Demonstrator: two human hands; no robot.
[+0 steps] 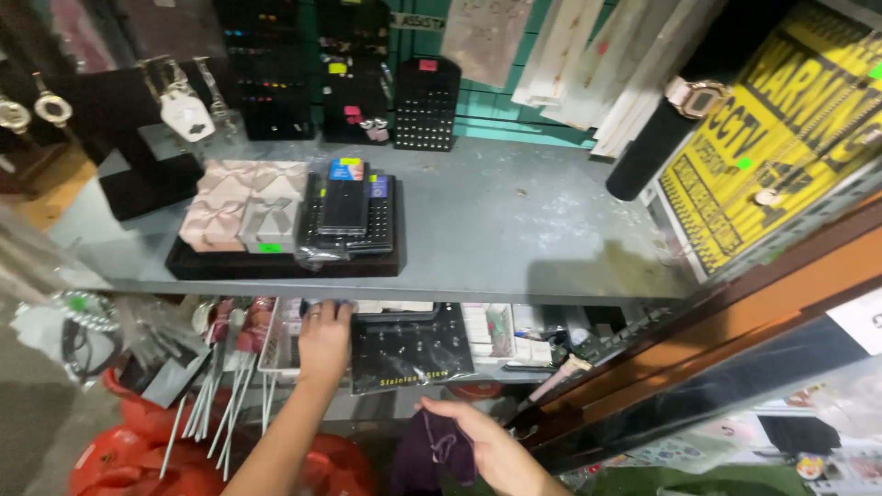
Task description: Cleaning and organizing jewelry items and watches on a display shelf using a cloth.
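Left hand [323, 338] reaches under the shelf [514, 230], fingers curled onto a dark item, at 6 o'clock from the boxes [241, 213]. Right hand [482, 445] at 5 o'clock pinches a purple pouch [432, 457], held low beside the stud card [409, 347].

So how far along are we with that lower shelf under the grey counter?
Midway, it seems. The left hand reaches into the lower shelf beside the black stud-earring display card; the right hand holds a small dark purple cloth pouch. The grey shelf top already carries a tidy black tray of pink gift boxes. Nothing shows the pouch placed yet.
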